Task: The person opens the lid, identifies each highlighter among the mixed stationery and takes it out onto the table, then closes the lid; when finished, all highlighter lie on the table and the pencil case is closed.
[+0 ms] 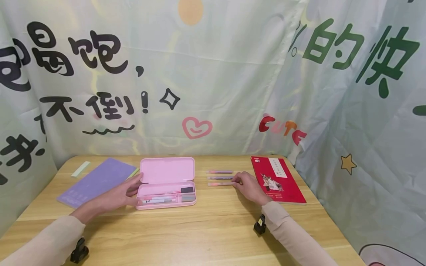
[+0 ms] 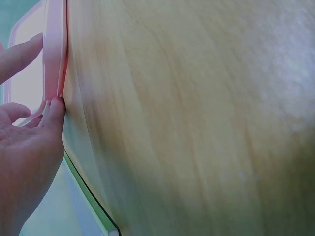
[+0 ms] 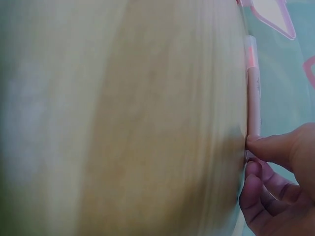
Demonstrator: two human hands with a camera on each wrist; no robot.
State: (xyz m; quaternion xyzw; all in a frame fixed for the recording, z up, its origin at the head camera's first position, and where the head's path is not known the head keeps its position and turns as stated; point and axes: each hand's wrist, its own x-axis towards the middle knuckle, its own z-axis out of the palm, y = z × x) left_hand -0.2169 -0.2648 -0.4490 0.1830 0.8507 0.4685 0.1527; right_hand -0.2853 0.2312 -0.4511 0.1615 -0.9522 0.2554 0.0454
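An open pink pencil case (image 1: 166,208) lies at the middle of the table, its lid folded back and its tray holding pens and dark and grey blocks. My left hand (image 1: 116,194) grips its left end; in the left wrist view the fingers (image 2: 58,118) touch the case's edge close to the tabletop. My right hand (image 1: 249,186) pinches the right end of the nearest pink pen (image 3: 253,98) between thumb and fingers, with the pen lying along the table. Beyond it two more slim pens (image 1: 219,171) lie roughly parallel.
A purple book (image 1: 100,181) lies at the left, partly behind my left arm, with a pale strip (image 1: 80,169) beyond it. On the right is a red book (image 1: 279,181), close to my right hand. A printed curtain (image 1: 226,92) hangs behind the table (image 1: 179,236).
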